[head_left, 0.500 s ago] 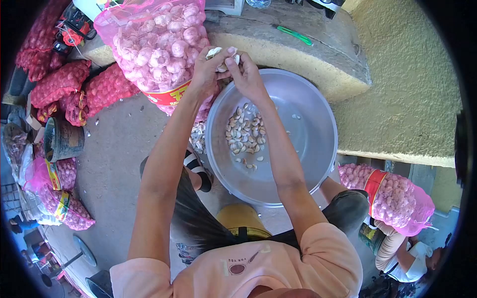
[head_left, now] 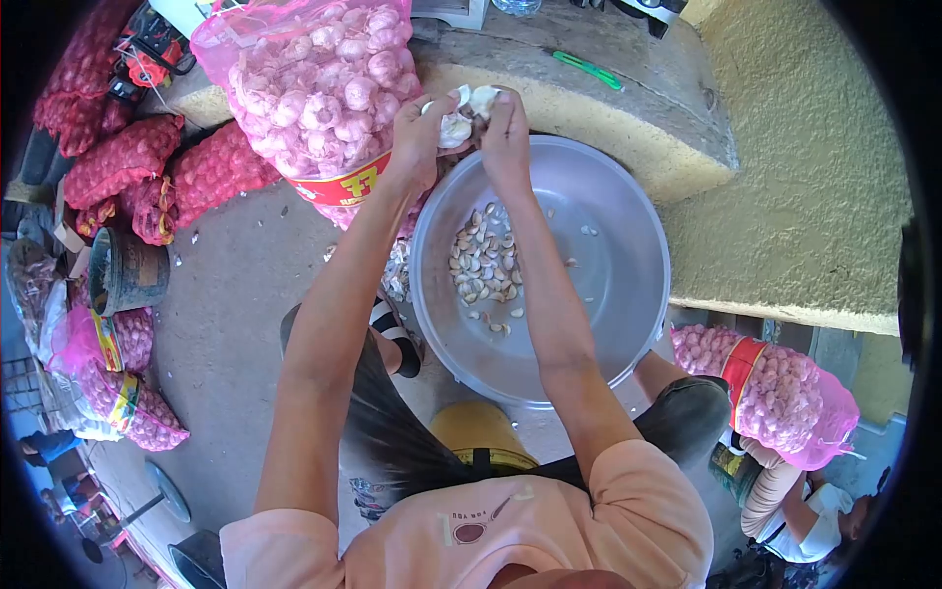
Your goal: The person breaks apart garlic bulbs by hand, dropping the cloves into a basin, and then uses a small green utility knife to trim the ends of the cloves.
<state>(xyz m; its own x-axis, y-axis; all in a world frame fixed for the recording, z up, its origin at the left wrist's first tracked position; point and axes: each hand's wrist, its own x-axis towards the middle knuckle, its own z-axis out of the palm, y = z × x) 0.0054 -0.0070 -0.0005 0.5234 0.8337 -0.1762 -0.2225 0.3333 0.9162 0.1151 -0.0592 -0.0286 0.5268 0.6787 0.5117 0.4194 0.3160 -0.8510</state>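
My left hand [head_left: 417, 142] is closed on part of a broken garlic bulb [head_left: 454, 130], with white skin and cloves showing past the fingers. Another pale piece of garlic [head_left: 484, 100] is pinched in my right hand [head_left: 506, 147], close beside the left. Both hands are over the far left rim of a large silver-grey basin [head_left: 608, 255]. Inside it, loose garlic cloves [head_left: 481, 260] lie in a heap towards the left, partly covered by my right forearm. A pink mesh sack of garlic bulbs [head_left: 324, 88] stands right beside my left hand.
A green box cutter [head_left: 587, 70] lies on the concrete ledge [head_left: 677, 123] behind the basin. Red mesh sacks [head_left: 123, 162] and a dark bucket [head_left: 128, 272] are at left. Another garlic sack [head_left: 775, 388] is at right, near a seated person [head_left: 824, 515]. Papery skins [head_left: 396, 270] litter the floor.
My hands have drawn apart a little, and the garlic between them now shows as separate pieces, one in each hand. The view has shifted slightly.
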